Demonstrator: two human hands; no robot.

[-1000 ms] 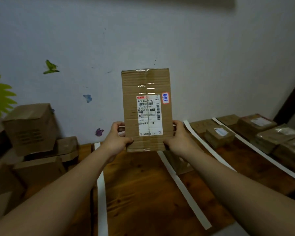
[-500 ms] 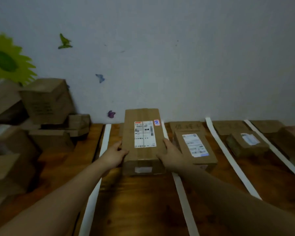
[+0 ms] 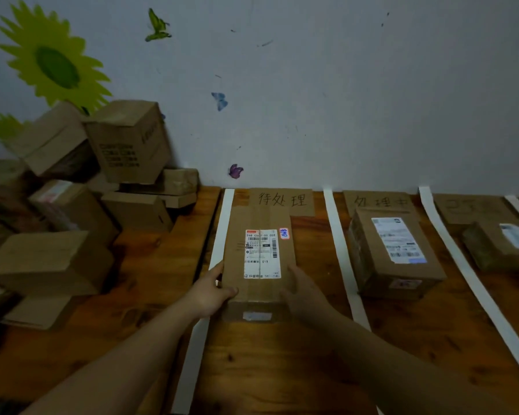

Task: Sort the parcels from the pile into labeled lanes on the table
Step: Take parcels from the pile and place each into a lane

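The left hand (image 3: pixel 211 292) grips the near left corner of the parcel (image 3: pixel 258 259), thumb laid over the top edge and fingers down the side. The right hand (image 3: pixel 301 290) clasps the opposite side, fingers stretched along the right edge; it is dim, so finer detail cannot be told. The parcel lies flat on the desk (image 3: pixel 276 369), its white shipping label up, in the first lane between two white strips (image 3: pixel 222 235) (image 3: pixel 339 250). Its far end reaches the handwritten cardboard lane card (image 3: pixel 294 199) by the wall.

A second ago both hands held this parcel upright in the air before the wall; half a second ago it was already down in the lane, and now it sits further in, against the card.

In the next lane to the right a second box (image 3: pixel 393 256) lies below its own card (image 3: pixel 378 201), and beyond another strip a third box (image 3: pixel 501 244). On the left of the desk stands the pile (image 3: pixel 129 142) of cardboard boxes, under a sunflower sticker (image 3: pixel 54 64) on the wall.
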